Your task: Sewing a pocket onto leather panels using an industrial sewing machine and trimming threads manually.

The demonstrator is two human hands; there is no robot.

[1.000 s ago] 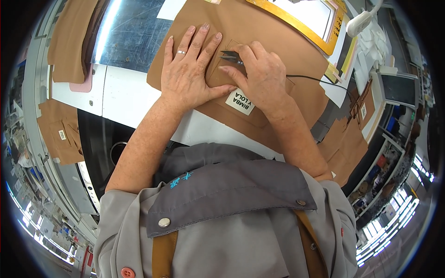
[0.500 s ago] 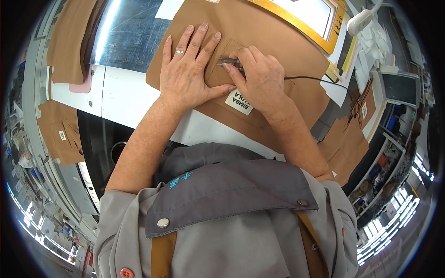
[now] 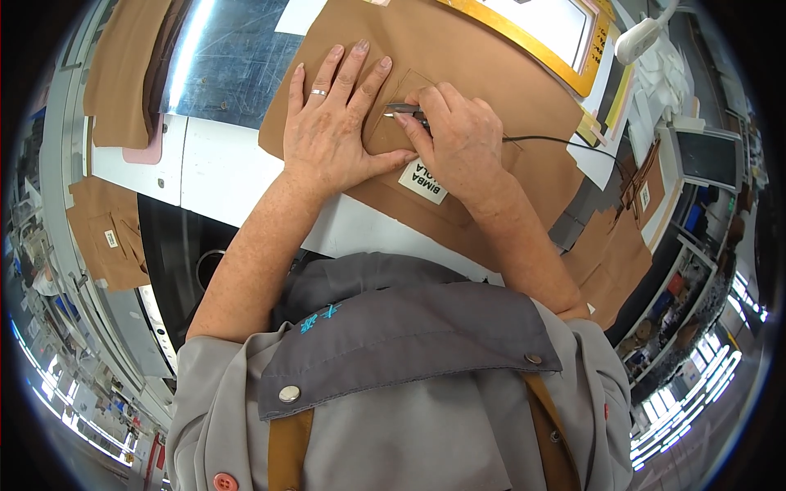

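On brown leather point(image 3: 499, 74) — right hand point(image 3: 463, 143) grips tool point(image 3: 407, 109).

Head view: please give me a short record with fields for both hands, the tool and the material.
left hand: flat, fingers spread, pressing on the brown material
right hand: holding a slim metal-tipped tool, tip on the material
cord: thin black cable runs from under the right hand to the right
label: white tag on the material, by the right wrist
surface: white table

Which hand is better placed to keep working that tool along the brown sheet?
Right: the right hand already grips the slim corded metal tool; the left hand lies flat, pinning the brown leather sheet.
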